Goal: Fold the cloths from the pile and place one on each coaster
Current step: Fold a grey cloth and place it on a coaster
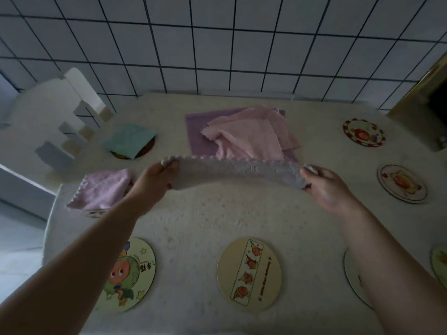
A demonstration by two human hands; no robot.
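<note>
I hold a pale lilac cloth (238,170) stretched above the table's middle, folded into a long band. My left hand (154,180) pinches its left end and my right hand (325,186) pinches its right end. Behind it lies the pile: a pink cloth (251,136) crumpled on a flat purple cloth (197,126). A folded green cloth (129,140) sits on a dark coaster (147,149) at the back left. A folded pink cloth (104,189) covers a coaster (93,213) at the left edge. Bare round coasters lie near me (129,270), (249,274) and at the right (364,132), (402,183).
The table (217,221) has a fuzzy white cover and stands against a white tiled wall (217,44). A white chair (60,117) is at the back left. Two more coasters (350,272), (439,264) show partly at the near right, one under my right forearm.
</note>
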